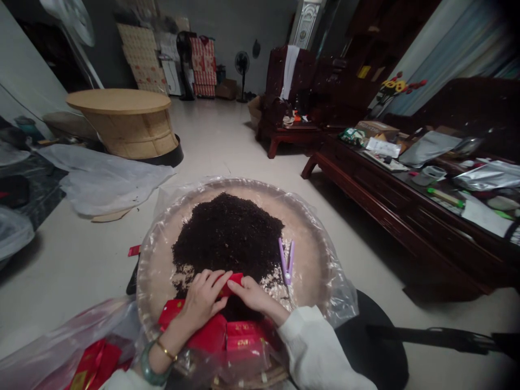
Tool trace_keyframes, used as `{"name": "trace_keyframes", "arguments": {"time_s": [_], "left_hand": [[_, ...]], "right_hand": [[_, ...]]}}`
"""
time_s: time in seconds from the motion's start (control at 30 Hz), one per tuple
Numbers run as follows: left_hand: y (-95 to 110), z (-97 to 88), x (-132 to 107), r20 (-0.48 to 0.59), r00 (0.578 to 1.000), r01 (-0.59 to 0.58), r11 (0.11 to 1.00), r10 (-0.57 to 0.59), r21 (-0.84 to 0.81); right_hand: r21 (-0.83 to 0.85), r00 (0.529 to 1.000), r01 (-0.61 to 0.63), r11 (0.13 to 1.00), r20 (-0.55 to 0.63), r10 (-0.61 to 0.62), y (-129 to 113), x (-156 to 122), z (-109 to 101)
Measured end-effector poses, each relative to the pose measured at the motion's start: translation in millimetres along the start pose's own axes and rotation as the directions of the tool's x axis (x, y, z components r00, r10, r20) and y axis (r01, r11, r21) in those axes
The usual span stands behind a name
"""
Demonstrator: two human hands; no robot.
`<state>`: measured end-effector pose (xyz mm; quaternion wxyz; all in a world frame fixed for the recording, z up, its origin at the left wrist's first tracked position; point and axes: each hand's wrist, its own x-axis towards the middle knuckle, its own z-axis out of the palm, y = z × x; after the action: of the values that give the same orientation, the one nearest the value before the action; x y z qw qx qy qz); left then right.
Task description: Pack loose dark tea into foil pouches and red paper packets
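Both hands meet over a wide round basket tray [320, 271] lined with clear plastic. Between them is a small red packet [234, 279] with its near end hidden by my fingers. My left hand [205, 295] lies closed over the packet's left side. Thumb on top, my right hand [249, 292] pinches its right side. A heap of dark, loose, tea-like leaves [227, 230] fills the middle of the tray. More red packets [246, 335] with gold print lie at the near edge, under my wrists. To the right of the heap rests a purple two-armed clamp tool [288, 265], its arms apart.
Lower left, a clear plastic bag [49, 346] holds red packets. A black round base [374, 336] stands by the tray's right side. A dark wooden table [365, 189] with clutter is at right; a woven drum-shaped basket [130, 127] stands behind left, near a plastic sheet [105, 179].
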<state>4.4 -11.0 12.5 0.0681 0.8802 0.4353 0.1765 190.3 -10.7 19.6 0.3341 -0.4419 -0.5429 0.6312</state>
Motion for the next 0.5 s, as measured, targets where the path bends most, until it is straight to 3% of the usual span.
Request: {"name": "trace_keyframes", "arguments": {"time_s": [0.17,0.5], "left_hand": [[-1,-1.0,1,-0.07,0.998,0.012,0.998,-0.008,0.054],[0,-0.6,-1,-0.112,0.994,-0.001,0.995,0.013,0.104]], "right_hand": [[0.104,1.0,0.006,0.995,0.013,-0.007,-2,-1,3],[0.344,0.988,-0.156,0.926,0.045,0.15,12,1,3]]}}
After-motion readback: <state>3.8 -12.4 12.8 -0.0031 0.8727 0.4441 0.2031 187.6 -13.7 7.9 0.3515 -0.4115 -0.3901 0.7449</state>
